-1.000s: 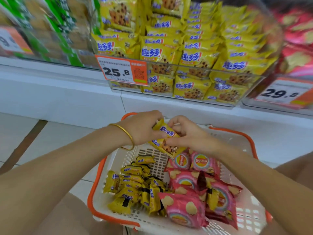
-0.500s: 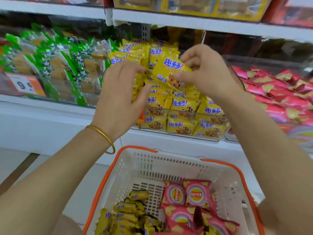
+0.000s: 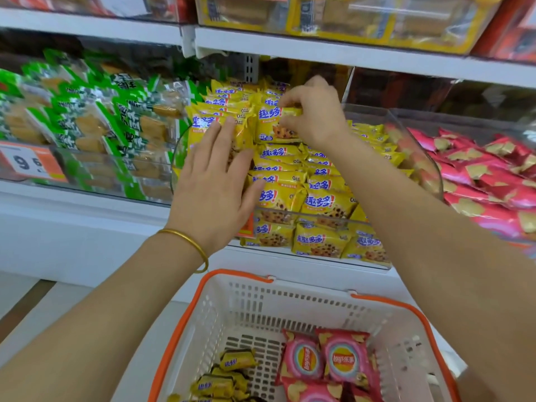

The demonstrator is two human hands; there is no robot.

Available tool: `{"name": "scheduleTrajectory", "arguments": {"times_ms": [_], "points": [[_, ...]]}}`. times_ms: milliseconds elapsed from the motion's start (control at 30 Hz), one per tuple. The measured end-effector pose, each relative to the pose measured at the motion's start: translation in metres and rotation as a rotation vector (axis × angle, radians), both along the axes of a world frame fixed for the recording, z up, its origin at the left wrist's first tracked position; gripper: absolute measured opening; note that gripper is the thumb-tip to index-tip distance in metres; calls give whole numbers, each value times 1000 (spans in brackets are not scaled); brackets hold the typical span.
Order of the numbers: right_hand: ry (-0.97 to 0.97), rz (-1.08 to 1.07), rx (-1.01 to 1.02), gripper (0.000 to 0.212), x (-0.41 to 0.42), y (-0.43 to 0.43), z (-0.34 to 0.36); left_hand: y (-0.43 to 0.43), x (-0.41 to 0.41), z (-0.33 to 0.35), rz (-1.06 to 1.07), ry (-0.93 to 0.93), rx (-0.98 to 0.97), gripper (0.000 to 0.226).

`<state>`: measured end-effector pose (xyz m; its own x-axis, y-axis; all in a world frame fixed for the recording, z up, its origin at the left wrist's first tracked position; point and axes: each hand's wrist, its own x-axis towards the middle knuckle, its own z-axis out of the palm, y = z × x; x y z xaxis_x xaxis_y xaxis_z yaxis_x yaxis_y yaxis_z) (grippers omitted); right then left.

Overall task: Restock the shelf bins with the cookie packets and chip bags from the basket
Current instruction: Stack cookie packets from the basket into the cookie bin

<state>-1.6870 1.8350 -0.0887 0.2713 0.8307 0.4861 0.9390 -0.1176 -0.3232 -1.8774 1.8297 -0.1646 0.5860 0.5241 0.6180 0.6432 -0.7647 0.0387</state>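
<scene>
The restock looks part done, with plenty left. The right hand (image 3: pixel 314 118) pinches a yellow cookie packet (image 3: pixel 275 126), thumb and curled fingers clamped on its right end, and sets it on top of the stack at the back of the cookie bin (image 3: pixel 436 181), at twelve o'clock from the basket (image 3: pixel 179 323). The left hand (image 3: pixel 211 187) lies flat against the packets at the bin's nine o'clock side, fingers straight and slightly apart, seemingly steadying the pile.

The clear-walled cookie bin is heaped nearly to its rim with matching yellow packets. At its three o'clock, shelved chip bags (image 3: pixel 487 175) in pink fill the next bin; at its nine o'clock sit green snack packs (image 3: pixel 87 126).

The white basket with the orange rim holds a cluster of loose cookie packets (image 3: pixel 235 362) at its seven o'clock and several pink chip bags (image 3: pixel 345 358) toward five o'clock. Bare mesh floor shows at its far end. Judging by this, both kinds remain to be shelved, and the basket's near part is out of view.
</scene>
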Motion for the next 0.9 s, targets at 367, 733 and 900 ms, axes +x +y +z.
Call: {"name": "scheduleTrajectory", "arguments": {"times_ms": [367,733,900], "points": [[-73,-9,141,27,-21,-69,-3,-22,-14,7,-91,-41,34,42],[325,322,-792,16,-85,-146,-239,-80,-59,-59,-197,435,-225,39],[282,328,-1023,24,-101,-133,-344,-76,-72,-82,-176,582,-323,44]]}}
